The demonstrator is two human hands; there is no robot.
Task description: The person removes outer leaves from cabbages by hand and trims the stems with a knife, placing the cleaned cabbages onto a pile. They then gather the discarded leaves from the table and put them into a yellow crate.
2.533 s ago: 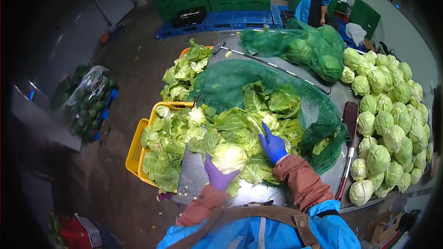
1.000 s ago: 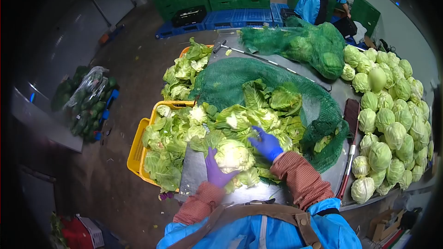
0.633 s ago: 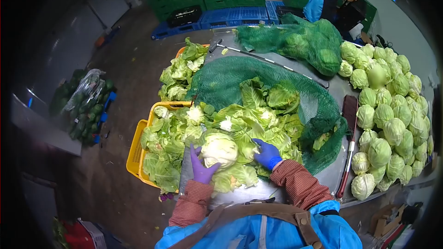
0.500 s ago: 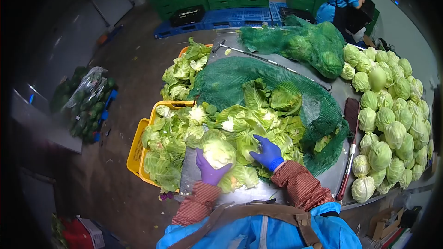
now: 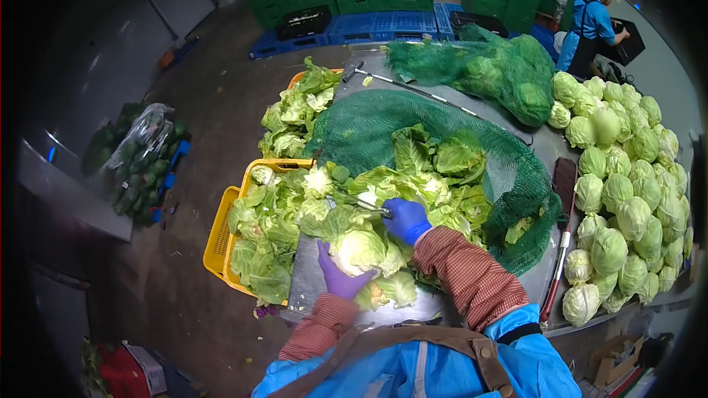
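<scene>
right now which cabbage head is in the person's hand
The pale head at the near edge of the table, cupped by the left hand amid loose leaves; the rest lie untouched in the pile at the right.

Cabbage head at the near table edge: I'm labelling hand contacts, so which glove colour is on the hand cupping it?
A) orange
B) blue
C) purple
C: the purple-gloved left hand cups the cabbage head from the near side, while the blue-gloved right hand sits just beyond it, closed on a knife.
</scene>
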